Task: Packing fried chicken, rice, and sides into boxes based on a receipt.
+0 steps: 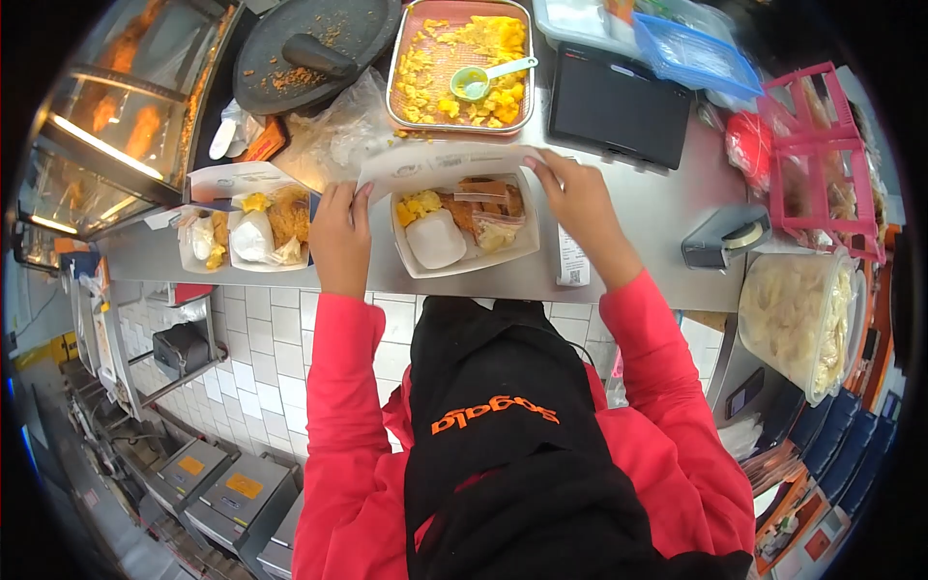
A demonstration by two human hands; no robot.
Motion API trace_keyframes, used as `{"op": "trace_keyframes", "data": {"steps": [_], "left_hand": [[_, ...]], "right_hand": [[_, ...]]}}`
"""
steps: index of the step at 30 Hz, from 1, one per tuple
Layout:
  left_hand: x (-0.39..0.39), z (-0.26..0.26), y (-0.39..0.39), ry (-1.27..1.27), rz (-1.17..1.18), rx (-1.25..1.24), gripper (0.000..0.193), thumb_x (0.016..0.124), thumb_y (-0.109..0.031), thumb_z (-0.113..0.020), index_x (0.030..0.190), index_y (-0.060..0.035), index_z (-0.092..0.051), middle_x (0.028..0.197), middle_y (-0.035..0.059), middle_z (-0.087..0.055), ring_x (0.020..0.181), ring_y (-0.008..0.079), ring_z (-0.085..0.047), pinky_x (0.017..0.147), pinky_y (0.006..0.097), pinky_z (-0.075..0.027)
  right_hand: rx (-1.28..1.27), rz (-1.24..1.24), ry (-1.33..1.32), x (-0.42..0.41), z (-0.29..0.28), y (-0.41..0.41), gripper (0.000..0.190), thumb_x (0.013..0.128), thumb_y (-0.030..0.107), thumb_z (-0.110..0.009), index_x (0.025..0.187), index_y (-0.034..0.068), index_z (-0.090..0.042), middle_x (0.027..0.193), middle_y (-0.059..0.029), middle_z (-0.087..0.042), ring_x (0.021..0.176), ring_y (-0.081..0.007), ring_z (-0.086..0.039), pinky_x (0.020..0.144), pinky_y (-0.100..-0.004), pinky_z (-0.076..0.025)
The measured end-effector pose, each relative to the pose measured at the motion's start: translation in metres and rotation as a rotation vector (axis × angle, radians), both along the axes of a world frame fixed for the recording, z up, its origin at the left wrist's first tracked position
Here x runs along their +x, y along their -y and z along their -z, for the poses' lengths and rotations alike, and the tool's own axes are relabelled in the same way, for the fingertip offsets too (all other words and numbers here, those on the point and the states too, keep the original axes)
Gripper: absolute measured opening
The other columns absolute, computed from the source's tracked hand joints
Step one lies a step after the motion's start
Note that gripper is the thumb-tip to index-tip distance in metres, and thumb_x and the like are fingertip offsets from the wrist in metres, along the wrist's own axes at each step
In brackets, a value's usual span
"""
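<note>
In front of me an open paper food box (406, 265) stands on the steel counter. It holds white rice in a rounded block (436, 240), scrambled egg (418, 206), a brown fried piece (462, 216) and small clear sachets (497, 230). My left hand (344, 224) pinches the left corner of the raised lid (442, 161). My right hand (576, 196) grips the lid's right corner between thumb and fingers. Left of my left hand, more open boxes (246, 264) hold rice, egg and fried food. A printed receipt (573, 255) lies under my right wrist.
Behind the box are a tray of egg (394, 94) with a green measuring scoop (473, 84), a stone mortar (250, 43) with pestle (319, 56), and a black tablet (616, 109). A tape dispenser (714, 235), pink basket (819, 138) and plastic tub (783, 315) stand right; a heated display case (123, 123) left.
</note>
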State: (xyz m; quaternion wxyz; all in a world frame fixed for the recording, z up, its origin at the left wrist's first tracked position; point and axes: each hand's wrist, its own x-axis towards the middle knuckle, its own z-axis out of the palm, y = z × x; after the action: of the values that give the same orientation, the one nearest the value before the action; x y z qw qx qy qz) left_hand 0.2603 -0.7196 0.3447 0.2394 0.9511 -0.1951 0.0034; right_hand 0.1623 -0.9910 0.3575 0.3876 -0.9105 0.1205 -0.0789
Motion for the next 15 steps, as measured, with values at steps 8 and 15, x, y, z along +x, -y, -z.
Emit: {"op": "trace_keyframes", "data": {"steps": [8,15], "left_hand": [[-0.080,0.060,-0.003,-0.313,-0.168,-0.563,0.021,0.102,-0.010,-0.042,0.120,-0.0013,-0.047,0.112,0.0174,-0.063,0.107,0.0247,-0.062,0.091,0.0313,-0.045],[-0.071,0.024,0.007,-0.355,-0.144,-0.471,0.045,0.104,-0.022,-0.043,0.147,-0.0129,-0.033,0.124,0.0187,-0.059,0.111,0.0229,-0.061,0.094,0.0313,-0.044]], "right_hand": [[0.443,-0.003,0.017,-0.052,0.057,-0.034,0.059,0.097,0.010,-0.045,0.151,0.027,-0.027,0.126,-0.0237,-0.058,0.114,-0.0420,-0.057,0.094,-0.0372,-0.046],[0.681,-0.157,-0.102,-0.047,0.038,-0.013,0.049,0.101,0.016,-0.044,0.148,0.021,-0.031,0.139,-0.0219,-0.048,0.122,-0.0386,-0.053,0.099,-0.0377,-0.042]]}}
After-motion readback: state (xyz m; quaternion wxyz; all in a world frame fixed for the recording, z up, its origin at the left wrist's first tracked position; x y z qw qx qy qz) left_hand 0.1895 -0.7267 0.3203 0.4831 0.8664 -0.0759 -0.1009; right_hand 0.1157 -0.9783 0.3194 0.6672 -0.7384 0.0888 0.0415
